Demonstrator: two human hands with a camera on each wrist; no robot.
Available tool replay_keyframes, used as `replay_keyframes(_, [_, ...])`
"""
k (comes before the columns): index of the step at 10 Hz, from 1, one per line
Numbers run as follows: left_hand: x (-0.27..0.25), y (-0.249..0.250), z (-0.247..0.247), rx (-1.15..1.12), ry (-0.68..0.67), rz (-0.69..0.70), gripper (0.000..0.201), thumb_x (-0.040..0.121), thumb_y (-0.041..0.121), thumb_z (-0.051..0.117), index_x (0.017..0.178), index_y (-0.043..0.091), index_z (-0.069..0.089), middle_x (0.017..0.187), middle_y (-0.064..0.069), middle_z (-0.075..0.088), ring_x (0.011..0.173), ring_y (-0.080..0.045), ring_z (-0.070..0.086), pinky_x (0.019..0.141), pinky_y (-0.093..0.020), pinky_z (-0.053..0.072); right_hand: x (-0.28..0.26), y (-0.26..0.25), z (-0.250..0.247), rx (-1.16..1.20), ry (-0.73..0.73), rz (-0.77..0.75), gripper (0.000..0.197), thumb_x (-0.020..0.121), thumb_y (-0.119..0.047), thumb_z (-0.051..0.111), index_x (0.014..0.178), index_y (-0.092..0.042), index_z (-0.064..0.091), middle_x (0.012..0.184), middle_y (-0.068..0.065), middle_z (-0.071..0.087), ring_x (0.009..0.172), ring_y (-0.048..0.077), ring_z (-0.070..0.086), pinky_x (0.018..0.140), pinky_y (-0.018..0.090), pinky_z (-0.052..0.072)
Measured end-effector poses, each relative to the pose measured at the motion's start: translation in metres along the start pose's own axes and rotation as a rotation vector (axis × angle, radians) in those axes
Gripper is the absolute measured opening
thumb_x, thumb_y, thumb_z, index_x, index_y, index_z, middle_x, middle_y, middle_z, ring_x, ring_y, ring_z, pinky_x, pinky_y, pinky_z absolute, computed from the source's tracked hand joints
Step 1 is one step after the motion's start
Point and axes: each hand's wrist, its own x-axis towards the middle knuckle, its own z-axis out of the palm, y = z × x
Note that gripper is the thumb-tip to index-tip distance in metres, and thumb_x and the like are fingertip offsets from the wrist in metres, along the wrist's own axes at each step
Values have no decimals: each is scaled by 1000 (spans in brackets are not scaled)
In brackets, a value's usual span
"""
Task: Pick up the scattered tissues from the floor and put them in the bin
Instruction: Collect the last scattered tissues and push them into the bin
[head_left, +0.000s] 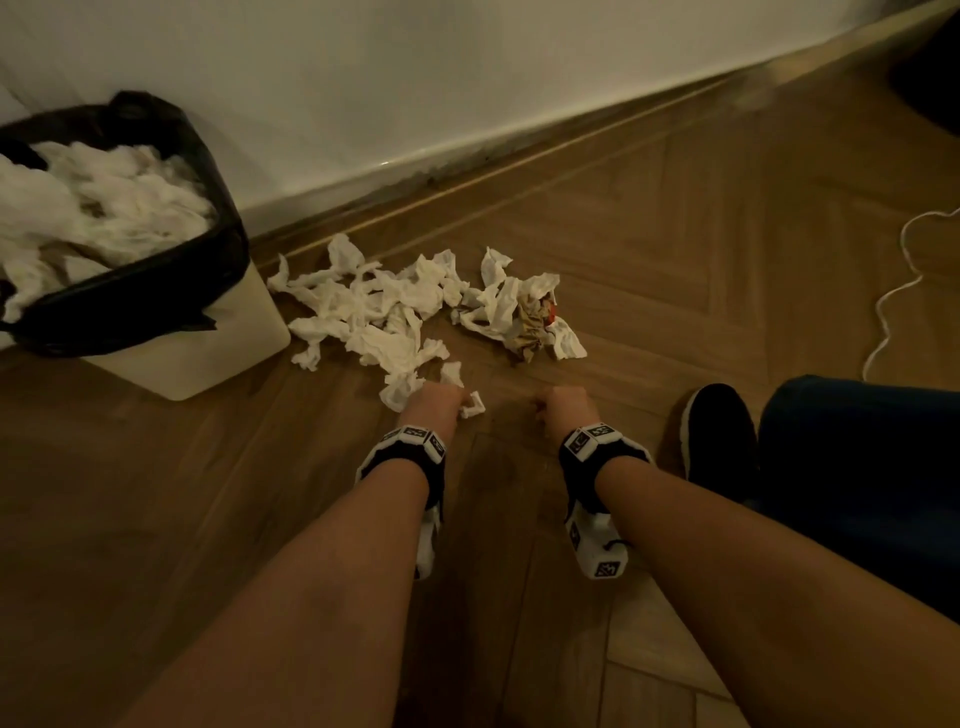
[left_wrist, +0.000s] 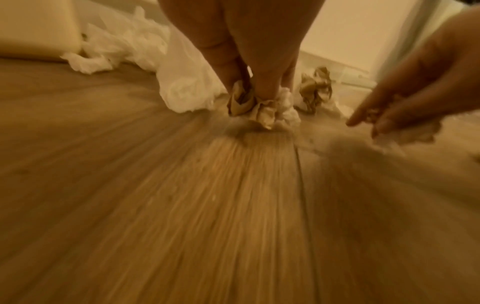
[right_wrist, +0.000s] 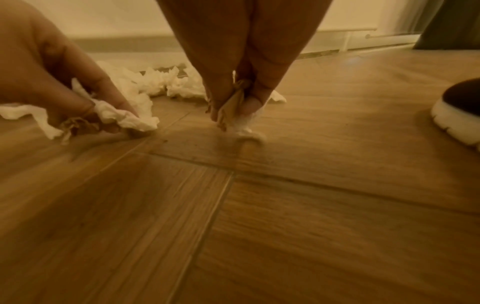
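Note:
A heap of crumpled white tissues lies on the wooden floor beside the bin, a cream tub with a black liner, heaped with tissues. Right of the heap sits a white and brown wad. My left hand is low at the heap's near edge and pinches a small white and brown tissue scrap. My right hand, a little to the right, pinches another small scrap just above the floor. Both hands also show in each other's wrist views.
A white wall with a skirting board runs behind the heap. A black shoe with a white sole and a dark trouser leg are at the right. A white cord snakes along the floor at far right.

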Motion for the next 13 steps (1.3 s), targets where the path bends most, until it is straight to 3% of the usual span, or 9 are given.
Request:
replay_keyframes(3, [-43, 3, -46, -73, 232, -10, 38, 96, 16, 45, 133, 22, 53, 136, -13, 50, 121, -29, 51, 105, -33, 40, -33, -18, -27, 127, 153, 5, 39, 96, -8, 40, 134, -4, 45, 136, 23, 41, 125, 36, 41, 100, 37, 37])
replay_keyframes(5, [-88, -3, -79, -165, 487, 47, 24, 93, 17, 51, 114, 17, 64, 113, -9, 64, 102, -26, 60, 80, -27, 43, -51, -54, -65, 519, 225, -71, 52, 91, -18, 57, 140, -10, 40, 141, 13, 42, 126, 32, 44, 99, 34, 38])
replay_keyframes(6, [-108, -5, -109, -266, 487, 13, 28, 95, 21, 49, 118, 13, 63, 118, -11, 62, 105, -27, 60, 90, -31, 47, -69, -77, -91, 229, 256, -225, 38, 92, -10, 51, 130, -12, 53, 130, 16, 53, 117, 32, 51, 92, 32, 41])
replay_keyframes(7, [-131, -12, -134, -315, 557, 62, 25, 95, 14, 49, 113, 7, 64, 116, -18, 63, 108, -33, 58, 93, -40, 48, -83, -98, -112, 292, 317, -291, 29, 92, -5, 44, 120, -9, 49, 112, 18, 62, 98, 34, 61, 84, 39, 50])
replay_keyframes(8, [-158, -23, -157, -275, 637, 88, 25, 95, 15, 49, 110, 10, 67, 111, -14, 66, 104, -30, 61, 87, -33, 49, -96, -123, -134, 323, 399, -346, 18, 92, -2, 47, 108, -4, 55, 100, 16, 66, 92, 31, 65, 78, 37, 54])
replay_keyframes(9, [-185, -37, -183, -259, 716, 138, 29, 93, 9, 50, 118, 9, 65, 119, -13, 63, 107, -27, 61, 94, -29, 44, -105, -148, -152, 330, 365, -369, 14, 89, -3, 56, 101, -2, 64, 95, 12, 70, 91, 27, 68, 80, 32, 55])
replay_keyframes(10, [-207, -59, -206, -261, 840, 106, 27, 91, 1, 50, 113, 4, 66, 123, -10, 57, 109, -23, 56, 93, -28, 42, -114, -173, -167, 309, 351, -428, 19, 88, -6, 60, 104, 0, 68, 105, 15, 70, 98, 27, 66, 91, 35, 52])
replay_keyframes(11, [-227, -88, -228, -338, 967, 35, 17, 88, -1, 54, 101, 0, 66, 105, -11, 56, 80, -15, 54, 71, -18, 44, -120, -201, -174, 396, 367, -474, 21, 89, -2, 55, 106, -2, 68, 103, 15, 71, 96, 25, 67, 84, 27, 53])
replay_keyframes(13, [-241, -146, -236, -602, 1095, -206, 25, 88, -4, 55, 103, 6, 72, 101, -15, 71, 76, -25, 66, 73, -20, 51, -121, -255, -177, 578, 388, -533, 22, 88, -3, 56, 103, -9, 71, 94, 6, 70, 86, 20, 66, 80, 26, 53])
